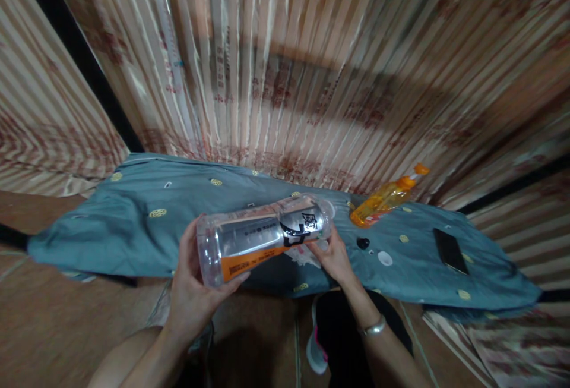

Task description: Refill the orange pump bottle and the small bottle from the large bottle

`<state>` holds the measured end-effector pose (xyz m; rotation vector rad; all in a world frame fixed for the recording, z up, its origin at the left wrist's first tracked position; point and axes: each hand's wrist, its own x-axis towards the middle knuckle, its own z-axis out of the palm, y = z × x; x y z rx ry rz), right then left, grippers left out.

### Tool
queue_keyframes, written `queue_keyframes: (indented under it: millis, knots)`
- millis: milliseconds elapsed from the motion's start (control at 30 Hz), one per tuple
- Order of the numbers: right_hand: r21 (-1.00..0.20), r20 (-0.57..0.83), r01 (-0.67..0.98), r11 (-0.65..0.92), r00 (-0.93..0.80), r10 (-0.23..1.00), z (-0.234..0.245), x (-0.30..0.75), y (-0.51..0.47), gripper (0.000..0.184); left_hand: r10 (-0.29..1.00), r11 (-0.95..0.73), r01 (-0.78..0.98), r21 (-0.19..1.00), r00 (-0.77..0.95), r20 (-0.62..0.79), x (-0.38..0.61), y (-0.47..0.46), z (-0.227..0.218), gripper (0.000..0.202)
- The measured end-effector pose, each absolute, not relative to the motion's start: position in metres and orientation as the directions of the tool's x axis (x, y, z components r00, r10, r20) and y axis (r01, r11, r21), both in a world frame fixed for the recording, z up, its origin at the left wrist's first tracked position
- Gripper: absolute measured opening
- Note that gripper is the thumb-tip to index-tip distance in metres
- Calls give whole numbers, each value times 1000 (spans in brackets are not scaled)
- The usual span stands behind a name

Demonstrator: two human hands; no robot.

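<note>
striped pink-and-cream curtains [312, 79] fill the whole background, hanging in folds behind a low table under a blue-grey cloth [133, 221] dotted with small yellow motifs. over the near edge of that cloth, both hands hold a clear plastic bottle [262, 236] on its side, lifted off the surface, its base pointing left and its neck right. it wears a silver, black and orange label.

the left hand [193, 290] cups the base end, thumb up along the near side and fingers wrapped underneath, closed firmly around it. the right hand [333, 257] comes up from below at the neck end, fingers pressed against the underside by the black part of the label; a metal bracelet [373, 327] sits on that wrist. whether the neck carries a cap is not clear.

on the cloth to the right, an orange bottle [385, 198] lies on its side near the curtains. closer in are a small black cap [363, 243] and a white disc [385, 258], just beside each other, and further right a dark phone [449, 250] lies flat. below the table edge a white shoe [317, 346] shows on the brown floor.
</note>
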<state>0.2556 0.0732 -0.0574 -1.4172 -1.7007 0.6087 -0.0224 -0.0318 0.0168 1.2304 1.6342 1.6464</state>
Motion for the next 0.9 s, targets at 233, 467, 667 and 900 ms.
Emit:
queue_keyframes:
  millis: [233, 467, 667, 900]
  knots:
    - [-794, 279, 555, 248, -28, 960, -55, 255, 72, 66, 846, -93, 170, 981, -506, 167, -16, -29, 24, 89]
    - [-813, 262, 534, 232, -21, 965, -53, 255, 72, 68, 832, -126, 185, 975, -516, 205, -17, -29, 23, 87]
    - [-819, 271, 523, 237, -12, 962, -53, 254, 72, 67, 828, -122, 184, 975, -522, 202, -17, -27, 22, 85]
    - [-824, 265, 515, 236, -18, 964, -54, 257, 72, 65, 822, -157, 205, 966, -516, 243, -17, -29, 21, 85]
